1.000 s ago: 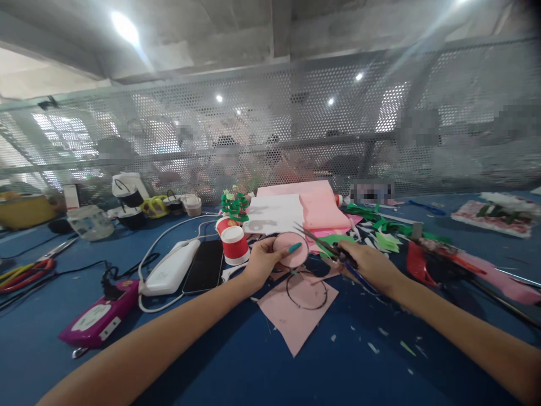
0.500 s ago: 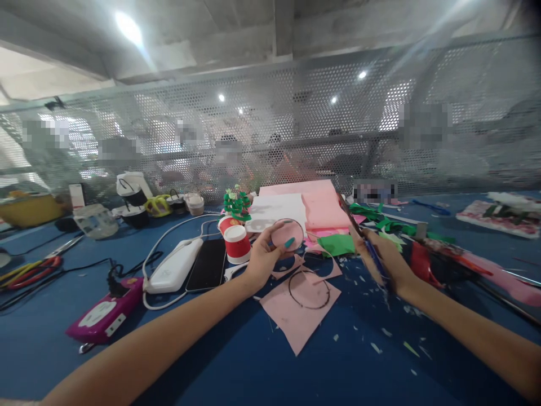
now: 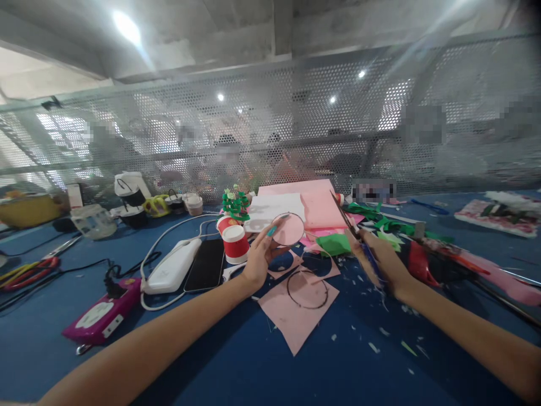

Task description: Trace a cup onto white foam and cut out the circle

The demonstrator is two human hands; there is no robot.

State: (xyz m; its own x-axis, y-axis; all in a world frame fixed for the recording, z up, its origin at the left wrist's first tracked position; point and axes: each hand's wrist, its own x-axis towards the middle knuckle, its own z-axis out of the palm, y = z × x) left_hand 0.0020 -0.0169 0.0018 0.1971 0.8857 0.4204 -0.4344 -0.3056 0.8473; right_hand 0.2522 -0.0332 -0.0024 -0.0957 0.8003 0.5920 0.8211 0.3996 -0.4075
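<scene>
Left grip [image 3: 258,258] pinched on pink disc [image 3: 292,230], right grip [image 3: 381,256] around scissors [image 3: 351,226], red cup [image 3: 235,247] alongside, green paper [image 3: 333,244] between.

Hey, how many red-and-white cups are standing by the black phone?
2: the front cup, between the phone and the left hand, and the rear cup, which it partly hides. More may be hidden.

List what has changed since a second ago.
The right hand has drawn the scissors rightward, away from the pink disc. The left hand has moved the disc slightly up in view, its teal nail shifting to the disc's left edge. Neither hand let go. The sheet with the drawn circle, the red cup and the phone stayed put.
</scene>
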